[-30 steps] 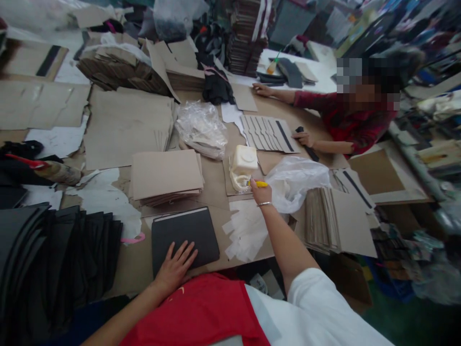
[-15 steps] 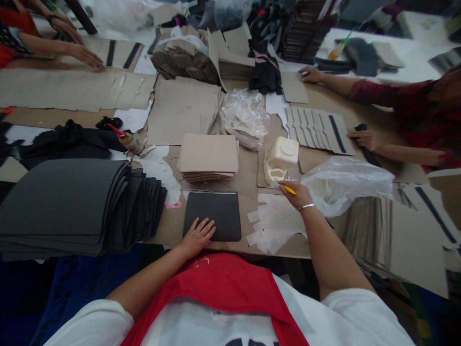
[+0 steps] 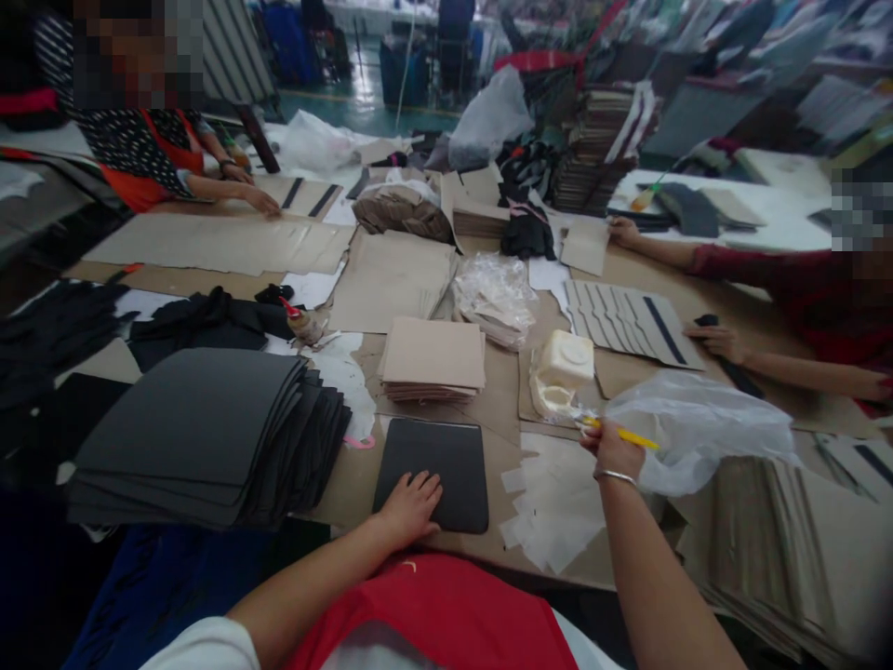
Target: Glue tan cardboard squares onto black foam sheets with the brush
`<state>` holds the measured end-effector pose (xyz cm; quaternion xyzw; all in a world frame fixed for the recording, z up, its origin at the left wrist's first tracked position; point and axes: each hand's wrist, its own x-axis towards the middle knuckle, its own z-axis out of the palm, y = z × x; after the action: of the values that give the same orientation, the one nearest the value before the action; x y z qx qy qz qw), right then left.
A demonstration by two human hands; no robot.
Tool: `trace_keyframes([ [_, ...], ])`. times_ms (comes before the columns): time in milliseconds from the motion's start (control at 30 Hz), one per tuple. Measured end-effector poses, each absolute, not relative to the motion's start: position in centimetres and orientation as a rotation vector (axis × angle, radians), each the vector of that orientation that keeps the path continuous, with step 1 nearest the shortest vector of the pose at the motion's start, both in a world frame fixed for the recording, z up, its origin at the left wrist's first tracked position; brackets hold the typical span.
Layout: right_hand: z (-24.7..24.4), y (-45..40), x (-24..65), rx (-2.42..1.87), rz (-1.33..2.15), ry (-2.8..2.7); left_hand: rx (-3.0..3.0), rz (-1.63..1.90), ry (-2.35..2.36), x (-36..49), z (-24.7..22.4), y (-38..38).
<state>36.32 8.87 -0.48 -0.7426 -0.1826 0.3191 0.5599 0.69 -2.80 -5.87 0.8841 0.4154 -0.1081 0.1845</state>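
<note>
My left hand point(image 3: 411, 505) lies flat with fingers spread on a dark grey rectangular panel point(image 3: 446, 465) at the table's near edge. In my right hand point(image 3: 615, 448) is a slim yellow-handled brush point(image 3: 638, 438), its far end pointing left; the bristles are too small to make out. Just beyond that end stands a cut-open cream plastic container point(image 3: 568, 358), apart from my fingers. Below my right hand are overlapping thin white sheets point(image 3: 554, 502). A stack of beige boards point(image 3: 433, 349) sits behind the grey panel.
Stacked dark grey panels point(image 3: 188, 419) stand left, beside a red-tipped bottle point(image 3: 301, 323). A clear plastic bag point(image 3: 698, 423) and piled beige boards point(image 3: 767, 530) lie right. One co-worker's hand point(image 3: 261, 200) is at far left; another's hand point(image 3: 722, 342) is across at right.
The camera view has tilted up, showing more of the room. My right hand and the brush have drawn back from the container's opening. My left hand stays on the grey panel.
</note>
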Motion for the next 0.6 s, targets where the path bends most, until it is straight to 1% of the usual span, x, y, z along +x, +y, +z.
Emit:
trace_keyframes([
  [67, 0.9, 9.3, 34.5, -1.641, 0.778, -0.377, 2.497, -0.180, 1.186, 1.1, -4.7, -1.2],
  [133, 2.6, 10.5, 31.3, -1.484, 0.879, -0.428, 2.558, 0.039, 1.219, 1.5, -3.4, 1.1],
  [233, 5.1, 13.2, 24.5, -1.330, 1.097, -0.677, 2.673, 0.376, 1.292, 2.1, -1.8, 5.4],
  [300, 6.3, 15.1, 19.6, -1.314, 1.204, -0.877, 2.707, 0.477, 1.363, 2.3, -1.2, 8.3],
  [433, 6.8, 18.2, 12.7, -1.344, 1.268, -1.282, 2.683, 0.376, 1.477, 2.0, -1.3, 12.4],
  [600, 5.2, 21.3, 9.8, -1.418, 1.334, -1.489, 2.606, 0.227, 1.540, 1.5, -2.3, 13.6],
])
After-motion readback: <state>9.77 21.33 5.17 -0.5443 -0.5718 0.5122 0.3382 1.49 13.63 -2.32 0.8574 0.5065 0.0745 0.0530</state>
